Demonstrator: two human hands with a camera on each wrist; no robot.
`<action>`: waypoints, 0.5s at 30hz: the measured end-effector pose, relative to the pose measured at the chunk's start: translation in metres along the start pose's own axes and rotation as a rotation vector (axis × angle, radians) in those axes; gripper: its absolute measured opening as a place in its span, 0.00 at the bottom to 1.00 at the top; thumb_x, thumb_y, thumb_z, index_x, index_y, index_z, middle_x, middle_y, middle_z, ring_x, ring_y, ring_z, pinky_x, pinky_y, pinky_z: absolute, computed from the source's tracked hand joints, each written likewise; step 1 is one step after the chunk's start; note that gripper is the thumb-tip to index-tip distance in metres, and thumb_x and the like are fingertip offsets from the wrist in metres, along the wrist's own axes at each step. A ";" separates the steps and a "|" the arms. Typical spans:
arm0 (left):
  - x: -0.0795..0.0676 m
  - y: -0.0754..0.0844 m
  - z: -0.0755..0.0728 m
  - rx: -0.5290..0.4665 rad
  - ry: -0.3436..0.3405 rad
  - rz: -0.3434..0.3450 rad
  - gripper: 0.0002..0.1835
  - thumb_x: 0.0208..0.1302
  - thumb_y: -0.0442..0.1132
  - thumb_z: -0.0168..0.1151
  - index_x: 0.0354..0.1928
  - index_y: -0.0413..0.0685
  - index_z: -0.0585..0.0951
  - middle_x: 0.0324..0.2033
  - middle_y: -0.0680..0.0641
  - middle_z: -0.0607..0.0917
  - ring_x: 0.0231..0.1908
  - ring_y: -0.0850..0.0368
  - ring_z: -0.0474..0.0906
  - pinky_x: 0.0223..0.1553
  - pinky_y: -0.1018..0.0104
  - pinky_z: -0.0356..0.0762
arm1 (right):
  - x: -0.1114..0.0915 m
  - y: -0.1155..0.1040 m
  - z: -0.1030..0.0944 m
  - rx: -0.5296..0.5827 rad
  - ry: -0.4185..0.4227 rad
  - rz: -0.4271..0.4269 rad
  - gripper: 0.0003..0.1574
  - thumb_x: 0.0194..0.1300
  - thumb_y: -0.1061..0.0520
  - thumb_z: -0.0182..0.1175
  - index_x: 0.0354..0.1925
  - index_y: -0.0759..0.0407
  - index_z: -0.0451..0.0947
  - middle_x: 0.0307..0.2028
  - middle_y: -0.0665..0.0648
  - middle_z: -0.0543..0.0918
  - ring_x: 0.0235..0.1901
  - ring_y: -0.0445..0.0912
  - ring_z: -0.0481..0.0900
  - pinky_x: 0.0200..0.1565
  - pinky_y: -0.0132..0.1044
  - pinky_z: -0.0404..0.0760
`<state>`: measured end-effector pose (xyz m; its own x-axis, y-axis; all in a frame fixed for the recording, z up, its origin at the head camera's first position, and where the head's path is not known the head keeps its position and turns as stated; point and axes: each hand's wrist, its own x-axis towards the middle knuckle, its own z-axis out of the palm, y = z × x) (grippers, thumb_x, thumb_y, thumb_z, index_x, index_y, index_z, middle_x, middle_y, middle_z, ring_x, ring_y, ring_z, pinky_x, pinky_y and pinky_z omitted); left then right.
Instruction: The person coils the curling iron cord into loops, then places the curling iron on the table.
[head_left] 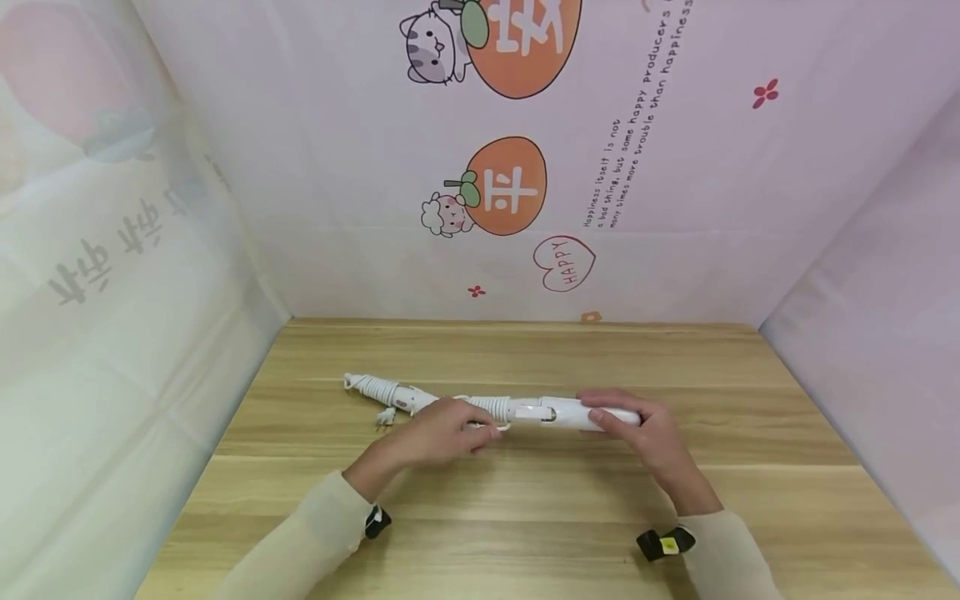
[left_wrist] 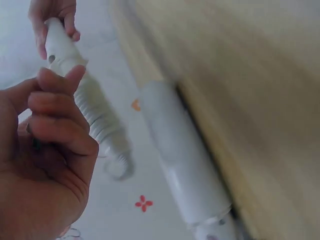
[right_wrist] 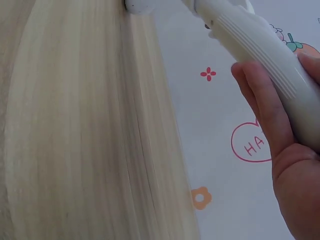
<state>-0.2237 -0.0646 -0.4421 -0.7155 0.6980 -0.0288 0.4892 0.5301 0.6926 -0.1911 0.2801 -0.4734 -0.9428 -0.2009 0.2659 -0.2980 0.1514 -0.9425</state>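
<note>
My right hand (head_left: 651, 429) grips the thick end of a white hair styling iron (head_left: 573, 414), its fingers and thumb around the smooth body. Lengthwise ribs mark the side of this iron (right_wrist: 260, 50) in the right wrist view. White power cord (head_left: 491, 407) is wound in coils around its other end. My left hand (head_left: 442, 429) is at those coils, fingers curled, pinching a short white end of the cord. A second white iron (left_wrist: 185, 160) lies on the table behind the left hand, its own cord coiled (head_left: 373, 387) and its plug (head_left: 385, 417) beside it.
The wooden table (head_left: 525, 508) meets a printed white cloth (head_left: 360, 208) at its back edge. More cloth hangs along the left (head_left: 135, 350) and right (head_left: 870, 333) sides. A black wrist device (head_left: 663, 544) sits at the right cuff.
</note>
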 end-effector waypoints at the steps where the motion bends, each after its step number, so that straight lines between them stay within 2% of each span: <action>1: 0.000 0.002 -0.003 0.055 0.005 -0.002 0.14 0.83 0.48 0.60 0.44 0.51 0.92 0.28 0.60 0.86 0.27 0.66 0.74 0.38 0.66 0.75 | -0.001 0.000 0.000 -0.023 -0.015 0.006 0.14 0.75 0.66 0.67 0.55 0.74 0.87 0.57 0.48 0.91 0.55 0.38 0.89 0.49 0.45 0.91; 4: 0.000 0.007 -0.013 0.168 0.004 -0.010 0.11 0.81 0.49 0.63 0.46 0.56 0.92 0.36 0.61 0.89 0.36 0.64 0.78 0.46 0.61 0.78 | -0.002 0.000 0.001 -0.050 -0.056 0.014 0.14 0.75 0.65 0.68 0.55 0.71 0.88 0.59 0.54 0.91 0.55 0.38 0.89 0.50 0.45 0.91; 6: 0.001 0.009 -0.018 0.206 -0.010 0.001 0.10 0.80 0.48 0.64 0.45 0.59 0.92 0.38 0.63 0.88 0.36 0.63 0.77 0.46 0.61 0.78 | -0.002 0.000 0.001 -0.052 -0.084 0.019 0.15 0.75 0.65 0.68 0.56 0.71 0.88 0.59 0.58 0.90 0.56 0.38 0.89 0.50 0.45 0.91; 9: 0.003 0.011 -0.024 0.193 -0.051 0.037 0.07 0.80 0.49 0.66 0.44 0.62 0.91 0.37 0.63 0.87 0.32 0.65 0.74 0.42 0.64 0.76 | -0.004 0.000 0.000 -0.040 -0.120 0.027 0.14 0.74 0.66 0.68 0.55 0.72 0.88 0.59 0.60 0.90 0.57 0.39 0.88 0.50 0.46 0.92; 10: 0.004 0.011 -0.026 0.174 -0.066 0.048 0.06 0.79 0.49 0.66 0.44 0.63 0.90 0.36 0.63 0.86 0.31 0.66 0.72 0.40 0.66 0.74 | -0.004 0.000 -0.001 -0.057 -0.124 0.026 0.14 0.74 0.65 0.68 0.55 0.71 0.88 0.59 0.58 0.91 0.57 0.38 0.87 0.50 0.44 0.91; 13: 0.006 0.012 -0.031 0.083 -0.109 0.083 0.04 0.78 0.49 0.69 0.45 0.62 0.89 0.32 0.62 0.83 0.28 0.66 0.68 0.35 0.69 0.71 | -0.006 0.002 -0.004 -0.060 -0.149 0.021 0.12 0.75 0.66 0.67 0.53 0.69 0.90 0.57 0.51 0.92 0.60 0.36 0.86 0.51 0.37 0.90; 15: 0.007 0.011 -0.033 0.029 -0.128 0.102 0.03 0.77 0.49 0.69 0.45 0.63 0.89 0.31 0.61 0.82 0.27 0.66 0.67 0.34 0.70 0.69 | -0.008 0.003 -0.005 -0.007 -0.178 0.012 0.12 0.75 0.68 0.65 0.53 0.71 0.89 0.57 0.50 0.92 0.61 0.38 0.86 0.51 0.39 0.91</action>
<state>-0.2395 -0.0701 -0.4113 -0.5930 0.8035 -0.0522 0.5718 0.4658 0.6754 -0.1856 0.2871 -0.4770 -0.9053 -0.3670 0.2140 -0.2887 0.1619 -0.9436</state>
